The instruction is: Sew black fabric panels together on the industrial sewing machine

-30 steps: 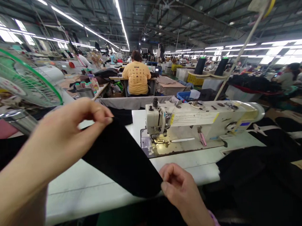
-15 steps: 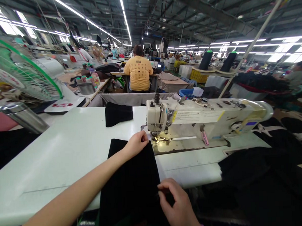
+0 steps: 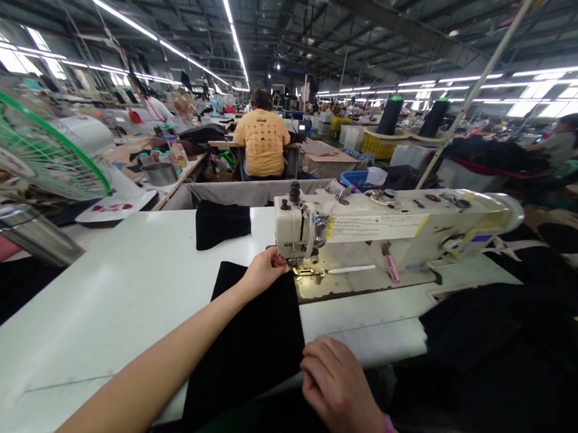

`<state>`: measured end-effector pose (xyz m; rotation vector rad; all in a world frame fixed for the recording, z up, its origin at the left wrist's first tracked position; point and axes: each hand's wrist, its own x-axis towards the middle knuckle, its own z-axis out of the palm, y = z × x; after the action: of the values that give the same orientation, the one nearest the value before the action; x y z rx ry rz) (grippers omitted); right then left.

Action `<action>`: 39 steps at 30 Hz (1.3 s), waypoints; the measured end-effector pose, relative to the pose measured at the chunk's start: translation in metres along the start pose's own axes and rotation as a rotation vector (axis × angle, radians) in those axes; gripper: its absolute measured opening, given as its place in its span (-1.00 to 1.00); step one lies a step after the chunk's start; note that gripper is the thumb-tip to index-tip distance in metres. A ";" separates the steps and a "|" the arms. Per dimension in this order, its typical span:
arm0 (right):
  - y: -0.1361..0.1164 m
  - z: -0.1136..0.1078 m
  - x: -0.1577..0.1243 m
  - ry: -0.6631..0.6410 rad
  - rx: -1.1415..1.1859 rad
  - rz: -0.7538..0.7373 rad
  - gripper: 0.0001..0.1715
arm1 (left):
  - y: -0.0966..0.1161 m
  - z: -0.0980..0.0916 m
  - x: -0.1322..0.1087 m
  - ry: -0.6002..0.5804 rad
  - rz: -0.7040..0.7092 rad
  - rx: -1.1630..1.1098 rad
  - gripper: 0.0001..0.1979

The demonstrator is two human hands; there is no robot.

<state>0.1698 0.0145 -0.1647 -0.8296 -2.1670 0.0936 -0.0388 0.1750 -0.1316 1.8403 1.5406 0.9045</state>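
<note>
A piece of black fabric point(image 3: 260, 332) lies over the front of the pale table, its far right corner beside the needle area of the sewing machine point(image 3: 357, 232). My left hand point(image 3: 267, 268) pinches that far corner close to the presser foot. At the fabric's right edge, near the table's front, my right hand point(image 3: 337, 383) has its fingers curled together against the cloth. What the right fingertips hold is partly hidden. Behind my left hand a smaller black fabric piece point(image 3: 222, 224) lies flat on the table.
Pink-handled snippers point(image 3: 390, 263) rest against the machine, near a white pen-like stick point(image 3: 351, 269). A steel flask point(image 3: 31, 234) and a green fan point(image 3: 36, 138) stand at the left. Dark cloth point(image 3: 490, 335) is heaped at the right. A person in a yellow shirt point(image 3: 261, 141) sits ahead.
The black fabric's far corner and my left hand have moved slightly toward the needle. My right hand's fingers have closed from a loose pinch into a curl. The view has shifted slightly.
</note>
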 end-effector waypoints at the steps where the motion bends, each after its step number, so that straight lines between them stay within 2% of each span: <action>1: 0.000 0.001 0.000 0.004 0.011 -0.005 -0.76 | -0.002 0.000 0.001 0.001 0.004 0.016 -0.85; 6: 0.001 0.000 0.004 -0.014 0.034 -0.034 -0.75 | 0.001 -0.002 0.003 0.010 0.040 0.131 -0.82; 8: 0.001 -0.002 0.004 -0.034 0.043 -0.038 -0.75 | 0.011 -0.003 -0.009 0.059 0.067 0.197 -0.88; 10: 0.002 -0.003 0.004 -0.049 0.051 -0.034 -0.74 | 0.025 -0.003 -0.036 0.089 0.102 0.257 -0.90; 12: 0.004 -0.002 0.005 -0.066 0.058 -0.020 -0.74 | 0.037 -0.001 -0.073 -0.005 0.195 0.292 -0.92; 14: 0.008 -0.001 0.008 -0.098 0.069 0.007 -0.75 | 0.043 0.002 -0.111 -0.230 0.397 0.292 -0.91; 15: 0.010 0.000 0.010 -0.116 0.075 0.025 -0.76 | 0.044 0.003 -0.125 -0.288 0.469 0.286 -0.88; 16: 0.013 0.001 0.013 -0.131 0.081 0.045 -0.76 | 0.042 0.004 -0.136 -0.326 0.531 0.280 -0.84; 18: 0.018 0.004 0.021 -0.148 0.094 0.076 -0.76 | 0.035 0.004 -0.143 -0.319 0.595 0.284 -0.78; 24: 0.033 0.009 0.049 -0.129 0.051 0.103 -0.78 | 0.014 -0.002 -0.108 -0.258 0.715 0.326 -0.74; 31: 0.050 0.015 0.075 -0.243 -0.159 0.139 -0.84 | 0.011 -0.011 -0.079 -0.241 0.696 0.412 -0.75; 39: 0.064 0.024 0.101 -0.272 -0.237 0.169 -0.82 | -0.013 -0.015 -0.037 -0.211 0.684 0.373 -0.73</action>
<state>0.1399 0.1286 -0.1355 -1.1949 -2.3890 0.0365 -0.0621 0.1407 -0.1373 2.7178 0.9942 0.6883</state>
